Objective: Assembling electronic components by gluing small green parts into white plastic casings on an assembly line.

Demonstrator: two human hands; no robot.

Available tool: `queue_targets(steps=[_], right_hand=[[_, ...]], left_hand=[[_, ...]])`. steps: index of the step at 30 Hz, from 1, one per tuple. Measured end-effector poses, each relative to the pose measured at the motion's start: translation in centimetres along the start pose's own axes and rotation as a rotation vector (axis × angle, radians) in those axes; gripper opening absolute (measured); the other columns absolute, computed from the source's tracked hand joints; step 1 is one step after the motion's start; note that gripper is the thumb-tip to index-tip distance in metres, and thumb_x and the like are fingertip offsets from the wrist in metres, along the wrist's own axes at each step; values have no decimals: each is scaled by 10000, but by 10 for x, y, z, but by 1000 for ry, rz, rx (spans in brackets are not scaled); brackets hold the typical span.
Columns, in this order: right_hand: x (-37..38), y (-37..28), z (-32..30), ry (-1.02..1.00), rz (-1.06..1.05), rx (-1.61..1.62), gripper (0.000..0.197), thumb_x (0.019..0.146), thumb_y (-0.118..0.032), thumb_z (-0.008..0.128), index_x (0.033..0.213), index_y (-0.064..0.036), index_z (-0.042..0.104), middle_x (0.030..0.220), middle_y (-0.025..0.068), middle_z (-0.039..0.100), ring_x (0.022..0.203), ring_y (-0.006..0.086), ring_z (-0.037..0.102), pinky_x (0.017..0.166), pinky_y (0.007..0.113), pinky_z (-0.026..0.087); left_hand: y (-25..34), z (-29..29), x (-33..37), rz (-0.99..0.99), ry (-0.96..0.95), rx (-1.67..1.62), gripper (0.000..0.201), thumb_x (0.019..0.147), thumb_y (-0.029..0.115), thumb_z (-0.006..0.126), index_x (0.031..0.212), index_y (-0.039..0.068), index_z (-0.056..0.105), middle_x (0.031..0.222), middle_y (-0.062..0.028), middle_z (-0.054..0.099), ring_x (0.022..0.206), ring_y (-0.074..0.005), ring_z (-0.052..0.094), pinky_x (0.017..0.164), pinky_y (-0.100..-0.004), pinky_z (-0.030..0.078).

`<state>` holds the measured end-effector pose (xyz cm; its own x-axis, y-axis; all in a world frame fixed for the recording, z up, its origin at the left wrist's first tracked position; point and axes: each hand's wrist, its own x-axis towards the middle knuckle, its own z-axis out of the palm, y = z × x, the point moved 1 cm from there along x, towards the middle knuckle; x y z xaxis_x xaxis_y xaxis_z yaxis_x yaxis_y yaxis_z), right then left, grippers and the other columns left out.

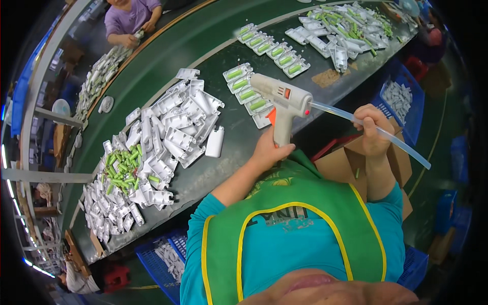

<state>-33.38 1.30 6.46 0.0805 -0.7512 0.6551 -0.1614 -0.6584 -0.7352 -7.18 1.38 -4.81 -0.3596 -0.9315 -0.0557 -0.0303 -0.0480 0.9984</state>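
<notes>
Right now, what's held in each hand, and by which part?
Left hand: the hot-glue gun, by its handle. Right hand: the translucent glue stick projecting from the gun's rear, gripped partway along its length.

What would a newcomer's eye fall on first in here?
Probably the glue gun near the centre, in the left hand, with the right hand on the long glue stick at its rear. Next, the heap of white shells on the left, with green cells piled on it. Then the lined-up shells beyond the gun, several holding a green cell.
</notes>
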Motion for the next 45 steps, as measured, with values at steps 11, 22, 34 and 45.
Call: queue_targets(steps=[11, 22, 34, 45], right_hand=[[-8, 3, 40, 125, -29, 98, 135, 936, -39, 426, 854, 16, 518, 660, 122, 540, 535, 149, 488, 511, 268, 450], [-46, 68, 81, -451, 725, 388, 772, 780, -286, 724, 1387, 3, 344, 1329, 122, 480, 1222, 232, 483, 1003, 380, 399], [-15, 66, 92, -338, 917, 659, 615, 769, -91, 630, 1337, 10, 415, 1256, 176, 541, 1165, 237, 538, 816, 310, 527], [-22, 59, 84, -406, 999, 326, 367, 849, -79, 580, 1205, -8, 526, 1060, 88, 615, 940, 143, 575, 802, 277, 455]], left_hand=[[27, 11, -6, 98, 105, 228, 671, 668, 296, 753, 1185, -34, 481, 929, -219, 635, 819, -333, 651, 749, -386, 508], [29, 19, 0, 109, 36, 103, 617, 695, 273, 739, 1199, 20, 489, 1004, -177, 643, 902, -311, 655, 786, -387, 509], [21, -35, 3, 159, 122, 720, 282, 815, 372, 661, 783, 96, 613, 713, -82, 621, 686, -299, 622, 599, -404, 486], [1, -90, 58, 351, 545, 1055, 60, 728, 179, 715, 765, 142, 684, 846, -1, 557, 868, -225, 520, 753, -389, 369]])
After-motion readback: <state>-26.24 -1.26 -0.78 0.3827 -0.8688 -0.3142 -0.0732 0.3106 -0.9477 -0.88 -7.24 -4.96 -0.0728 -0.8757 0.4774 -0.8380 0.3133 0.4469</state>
